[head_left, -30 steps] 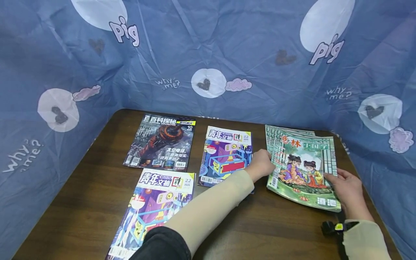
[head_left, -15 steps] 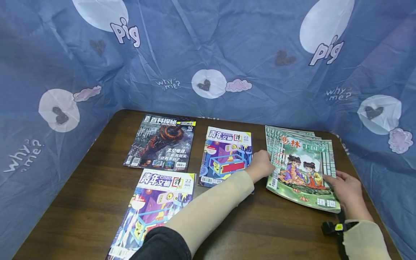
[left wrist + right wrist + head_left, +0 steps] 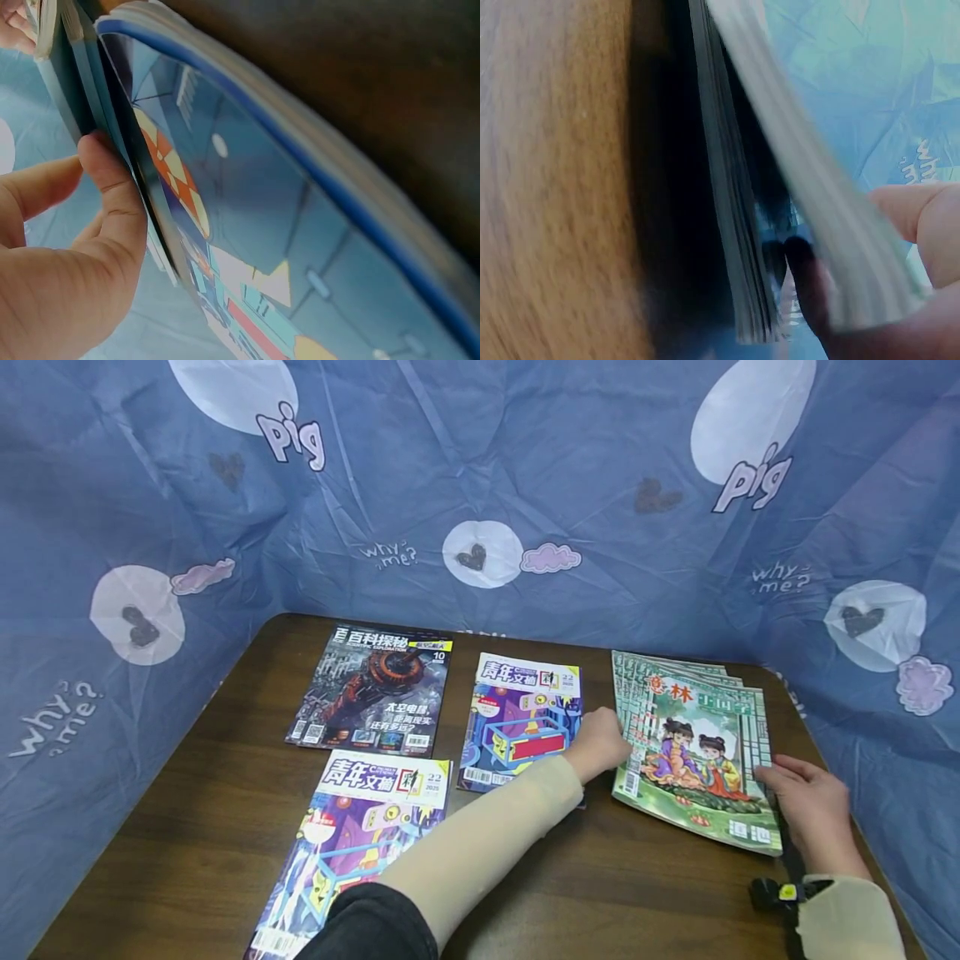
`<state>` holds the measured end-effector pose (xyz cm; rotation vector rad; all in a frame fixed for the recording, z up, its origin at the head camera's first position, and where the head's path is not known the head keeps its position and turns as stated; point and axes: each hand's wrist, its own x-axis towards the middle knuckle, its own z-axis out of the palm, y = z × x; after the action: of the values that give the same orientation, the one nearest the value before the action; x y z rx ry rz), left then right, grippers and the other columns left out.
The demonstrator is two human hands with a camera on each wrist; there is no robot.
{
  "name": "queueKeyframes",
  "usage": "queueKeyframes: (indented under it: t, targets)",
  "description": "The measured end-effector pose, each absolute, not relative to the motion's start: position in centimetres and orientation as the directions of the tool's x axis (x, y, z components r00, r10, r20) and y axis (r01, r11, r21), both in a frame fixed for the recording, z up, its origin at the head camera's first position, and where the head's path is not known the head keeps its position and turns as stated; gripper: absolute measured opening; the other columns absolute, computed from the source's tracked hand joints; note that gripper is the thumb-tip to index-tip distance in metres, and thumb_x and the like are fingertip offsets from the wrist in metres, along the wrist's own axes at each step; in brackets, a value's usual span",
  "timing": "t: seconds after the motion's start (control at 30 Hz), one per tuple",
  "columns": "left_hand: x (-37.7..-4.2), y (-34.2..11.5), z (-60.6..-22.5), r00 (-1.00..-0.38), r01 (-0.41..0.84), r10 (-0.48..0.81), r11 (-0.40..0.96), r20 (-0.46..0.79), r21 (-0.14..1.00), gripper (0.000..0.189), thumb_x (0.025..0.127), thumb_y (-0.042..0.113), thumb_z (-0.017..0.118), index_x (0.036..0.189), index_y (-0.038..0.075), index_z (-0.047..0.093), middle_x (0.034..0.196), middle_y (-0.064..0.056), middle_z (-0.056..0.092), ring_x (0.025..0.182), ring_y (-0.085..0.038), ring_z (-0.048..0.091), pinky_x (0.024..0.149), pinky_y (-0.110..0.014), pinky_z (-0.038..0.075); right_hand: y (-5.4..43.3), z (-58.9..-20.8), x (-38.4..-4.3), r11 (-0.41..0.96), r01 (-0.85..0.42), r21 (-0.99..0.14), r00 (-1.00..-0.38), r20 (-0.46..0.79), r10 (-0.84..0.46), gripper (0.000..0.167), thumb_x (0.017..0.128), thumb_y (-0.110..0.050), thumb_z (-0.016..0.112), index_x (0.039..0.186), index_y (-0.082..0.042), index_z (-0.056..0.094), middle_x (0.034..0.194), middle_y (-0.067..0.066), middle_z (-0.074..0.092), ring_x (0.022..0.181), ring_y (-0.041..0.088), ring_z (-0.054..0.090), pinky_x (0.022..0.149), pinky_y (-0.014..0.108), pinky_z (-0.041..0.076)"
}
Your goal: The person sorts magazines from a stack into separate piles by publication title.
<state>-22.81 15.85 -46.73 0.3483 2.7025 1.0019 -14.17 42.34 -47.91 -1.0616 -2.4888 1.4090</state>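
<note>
A stack of green magazines [image 3: 678, 758] lies fanned at the table's right, its top cover showing two cartoon children. My left hand [image 3: 600, 745] is at the stack's left side, fingers curled; in the left wrist view its fingertips [image 3: 101, 161] meet at the spines. Thumb above and fingers below, my right hand [image 3: 812, 810] holds the top magazine's right edge. The right wrist view shows that magazine [image 3: 817, 187] tilted up from the thick page edges [image 3: 731, 202] of those below, with a dark gap between.
Just left of the stack lies a purple magazine [image 3: 517, 727], partly behind my left forearm. Another purple magazine [image 3: 360, 827] lies at front left, and dark space-themed magazines [image 3: 371, 689] at back left. Blue printed cloth [image 3: 480, 460] encloses the brown table [image 3: 187, 827].
The top green magazine has slid slightly toward me and a little left. My right hand has shifted a little right and down along its edge. My left hand has hardly moved.
</note>
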Motion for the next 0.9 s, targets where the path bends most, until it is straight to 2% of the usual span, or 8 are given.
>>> queueKeyframes:
  t: [0.23, 0.43, 0.5, 0.57, 0.63, 0.67, 0.73, 0.9]
  targets:
    - [-22.7, 15.0, -46.5, -0.938, 0.200, 0.337, 0.710, -0.076, 0.675, 0.051, 0.078, 0.003, 0.071, 0.046, 0.017, 0.033, 0.044, 0.006, 0.017, 0.043, -0.010, 0.020, 0.040, -0.023, 0.026, 42.0, -47.0, -13.6, 0.370, 0.498, -0.784, -0.768, -0.202, 0.607, 0.064, 0.102, -0.023, 0.058, 0.154, 0.005, 0.035, 0.149, 0.026, 0.046, 0.134, 0.040, 0.047, 0.105, 0.053, 0.043]
    - [-22.6, 14.1, -46.0, -0.926, 0.194, 0.372, 0.619, -0.068, 0.761, 0.049, 0.079, -0.002, 0.067, 0.048, 0.015, 0.034, 0.045, 0.006, 0.019, 0.041, -0.008, 0.016, 0.040, -0.022, 0.020, 41.6, -46.3, -13.4, 0.370, 0.487, -0.791, -0.755, -0.168, 0.634, 0.063, 0.102, -0.021, 0.060, 0.154, 0.004, 0.036, 0.148, 0.026, 0.047, 0.132, 0.040, 0.049, 0.106, 0.053, 0.043]
    - [-22.6, 13.6, -45.7, -0.924, 0.179, 0.374, 0.600, -0.076, 0.779, 0.040, 0.082, 0.000, 0.068, 0.052, 0.010, 0.044, 0.047, 0.004, 0.028, 0.043, -0.010, 0.024, 0.042, -0.022, 0.024, 41.4, -46.0, -13.4, 0.375, 0.477, -0.795, -0.759, -0.158, 0.631, 0.063, 0.101, -0.022, 0.061, 0.154, 0.003, 0.037, 0.147, 0.025, 0.048, 0.132, 0.039, 0.050, 0.106, 0.052, 0.043]
    - [-22.6, 13.1, -45.4, -0.928, 0.182, 0.367, 0.602, -0.067, 0.778, 0.023, 0.086, 0.004, 0.070, 0.064, 0.005, 0.061, 0.056, 0.002, 0.048, 0.051, -0.009, 0.042, 0.048, -0.020, 0.036, 41.1, -45.8, -13.3, 0.380, 0.466, -0.799, -0.767, -0.150, 0.624, 0.063, 0.101, -0.023, 0.061, 0.154, 0.002, 0.038, 0.147, 0.024, 0.049, 0.131, 0.036, 0.051, 0.105, 0.048, 0.044]
    - [-22.5, 12.6, -45.1, -0.932, 0.186, 0.358, 0.601, -0.054, 0.777, 0.008, 0.088, 0.009, 0.071, 0.084, 0.001, 0.073, 0.076, -0.003, 0.066, 0.069, -0.013, 0.059, 0.061, -0.022, 0.047, 40.9, -45.6, -13.2, 0.387, 0.455, -0.802, -0.774, -0.141, 0.617, 0.063, 0.101, -0.025, 0.062, 0.154, 0.001, 0.039, 0.147, 0.023, 0.050, 0.130, 0.031, 0.053, 0.104, 0.044, 0.046]
    - [-22.4, 12.3, -44.9, -0.935, 0.188, 0.353, 0.600, -0.045, 0.778, 0.012, 0.089, 0.011, 0.072, 0.095, 0.000, 0.076, 0.088, -0.005, 0.071, 0.080, -0.015, 0.064, 0.068, -0.023, 0.051, 40.9, -45.4, -13.1, 0.392, 0.451, -0.802, -0.777, -0.137, 0.614, 0.064, 0.101, -0.026, 0.063, 0.154, 0.000, 0.040, 0.147, 0.022, 0.050, 0.128, 0.028, 0.055, 0.103, 0.042, 0.047]
    - [-22.3, 11.8, -44.7, -0.938, 0.190, 0.344, 0.595, -0.034, 0.781, 0.023, 0.091, 0.013, 0.073, 0.109, 0.000, 0.075, 0.103, -0.007, 0.072, 0.093, -0.018, 0.067, 0.078, -0.026, 0.054, 40.6, -45.2, -13.1, 0.397, 0.445, -0.803, -0.782, -0.133, 0.609, 0.064, 0.100, -0.028, 0.064, 0.154, -0.001, 0.041, 0.147, 0.021, 0.051, 0.123, 0.020, 0.058, 0.100, 0.034, 0.048]
    - [-21.9, 10.3, -43.9, -0.943, 0.138, 0.329, 0.507, -0.043, 0.851, 0.025, 0.094, 0.012, 0.071, 0.115, -0.003, 0.072, 0.093, -0.005, 0.070, 0.081, -0.014, 0.064, 0.073, -0.026, 0.053, 39.6, -44.5, -13.2, 0.391, 0.419, -0.820, -0.786, -0.112, 0.608, 0.063, 0.099, -0.028, 0.066, 0.152, -0.003, 0.044, 0.146, 0.019, 0.052, 0.116, 0.011, 0.059, 0.098, 0.028, 0.048]
